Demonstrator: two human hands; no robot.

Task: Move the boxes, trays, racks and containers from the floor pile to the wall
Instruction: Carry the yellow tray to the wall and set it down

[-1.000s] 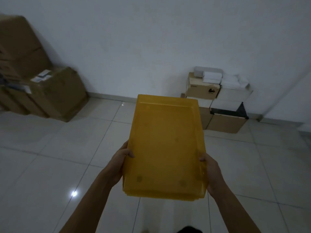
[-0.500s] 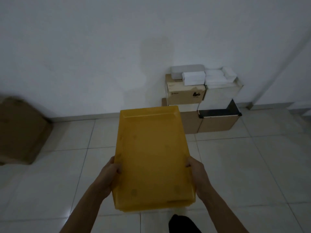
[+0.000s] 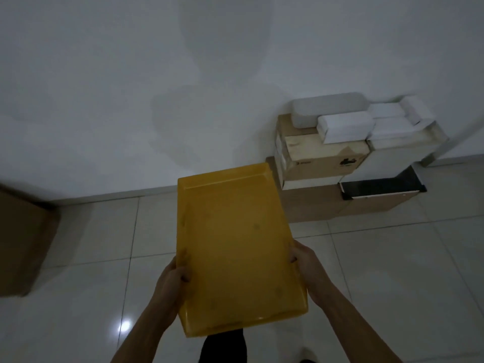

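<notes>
The yellow tray (image 3: 235, 247) is held at frame centre, clear of the floor (image 3: 392, 258), facing the wall (image 3: 131, 100). The left grip (image 3: 171, 277) and right grip (image 3: 307, 263) are clamped on opposite edges, presumably for balanced carrying.

**Yellow tray carried in both hands, facing the wall**

Person holds a yellow tray (image 3: 235, 244) out front, clear of the tiled floor (image 3: 392, 271), far end aimed at the white wall (image 3: 104, 100). Left hand (image 3: 170, 281) grips the near left edge, thumb on top. Right hand (image 3: 307, 265) grips the near right edge. The tray is tipped slightly toward the viewer.

Right of the tray, against the wall:
- brown cartons (image 3: 314, 205) on the floor
- cardboard box (image 3: 322, 158) stacked on them
- white packs (image 3: 343, 127) on top
- black-rimmed box (image 3: 382, 186) just beside

Blurred brown carton (image 3: 23, 244) at far left. Dark trouser leg (image 3: 225, 347) shows below the tray's near edge
</notes>
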